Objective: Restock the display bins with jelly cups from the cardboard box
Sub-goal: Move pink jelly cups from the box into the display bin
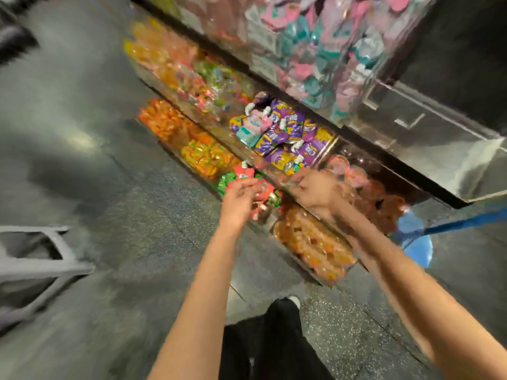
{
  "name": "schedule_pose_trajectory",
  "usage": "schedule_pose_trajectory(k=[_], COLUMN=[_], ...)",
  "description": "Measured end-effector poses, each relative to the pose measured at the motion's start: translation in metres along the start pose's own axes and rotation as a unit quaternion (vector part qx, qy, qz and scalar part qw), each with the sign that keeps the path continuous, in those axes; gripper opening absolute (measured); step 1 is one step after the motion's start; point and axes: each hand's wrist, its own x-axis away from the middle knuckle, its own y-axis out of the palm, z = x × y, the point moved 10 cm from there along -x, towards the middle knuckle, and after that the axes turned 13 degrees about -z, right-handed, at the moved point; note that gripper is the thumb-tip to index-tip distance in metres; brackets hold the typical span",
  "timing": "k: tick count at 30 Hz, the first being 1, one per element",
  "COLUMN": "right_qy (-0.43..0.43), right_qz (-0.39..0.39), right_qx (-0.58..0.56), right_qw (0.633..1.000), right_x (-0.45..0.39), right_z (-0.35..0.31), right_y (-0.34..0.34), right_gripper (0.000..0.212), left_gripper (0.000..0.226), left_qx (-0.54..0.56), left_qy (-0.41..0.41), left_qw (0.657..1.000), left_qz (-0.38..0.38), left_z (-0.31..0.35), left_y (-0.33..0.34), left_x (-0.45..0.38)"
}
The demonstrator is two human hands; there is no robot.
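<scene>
The whole frame is smeared by motion, so fine detail is lost. The grey speckled floor (142, 229) fills the left half and the lower part of the frame, the widest open room in view; a grey frame-like object (46, 266) juts in at the left edge. The display runs diagonally from upper centre to lower right, its front edge marked by a row of clear display bins (282, 237).

Two hands reach into that row at frame centre. The left hand (240, 197) hangs over a bin of red and green pouches (247, 178), fingers curled; whether it holds anything I cannot tell. The right hand (318, 190) is at the rim between the purple pouch bin (288, 135) and a bin of reddish round jelly cups (356, 178) to the right, fingers bent, grasp also unclear through the blur.

Further bins: orange sweets (167, 119) and orange-green sweets (205, 157) in the lower row to the upper left, mixed bright sweets (175, 58) behind them, orange packets (315, 242) below the right forearm. A tall clear case of pink and teal packs (323, 39) stands at the upper right. About seven lower bins can be made out; pieces inside are too blurred to count. A blue object (417, 237) sits at the right edge. A black trouser leg (274, 344) shows at the bottom.
</scene>
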Motion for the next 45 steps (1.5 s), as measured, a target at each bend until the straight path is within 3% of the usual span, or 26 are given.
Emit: schedule_pose_trajectory(k=[5, 12, 18, 25, 32, 40, 45], right_qy=[-0.155, -0.346, -0.442, -0.508, -0.532, -0.476, -0.385], right_qz=[0.017, -0.015, -0.064, -0.111, -0.170, -0.228, -0.280], right_qx=[0.037, 0.102, 0.158, 0.226, 0.252, 0.319, 0.396], right_qw=[0.987, 0.933, 0.881, 0.824, 0.790, 0.787, 0.785], right_x=[0.037, 0.089, 0.138, 0.154, 0.102, -0.013, -0.085], right_z=[-0.214, -0.489, -0.656, -0.804, -0.922, -1.032, -1.042], right_y=[0.036, 0.166, 0.283, 0.395, 0.525, 0.670, 0.757], right_gripper=[0.021, 0.018, 0.018, 0.016, 0.017, 0.023, 0.036], left_gripper=[0.023, 0.018, 0.016, 0.015, 0.022, 0.018, 0.021], left_qx=[0.034, -0.026, -0.034, 0.071, 0.097, 0.102, 0.098], left_qy=[0.067, 0.178, 0.164, 0.141, 0.107, 0.016, -0.009], left_qw=[0.986, 0.941, 0.894, 0.832, 0.809, 0.806, 0.813], left_qz=[0.147, 0.286, 0.416, 0.532, 0.569, 0.583, 0.575], left_z=[0.038, 0.068, 0.024, -0.051, -0.095, -0.143, -0.174], left_y=[-0.163, -0.395, -0.554, -0.690, -0.830, -1.017, -1.114], left_x=[0.112, 0.287, 0.428, 0.524, 0.533, 0.513, 0.499])
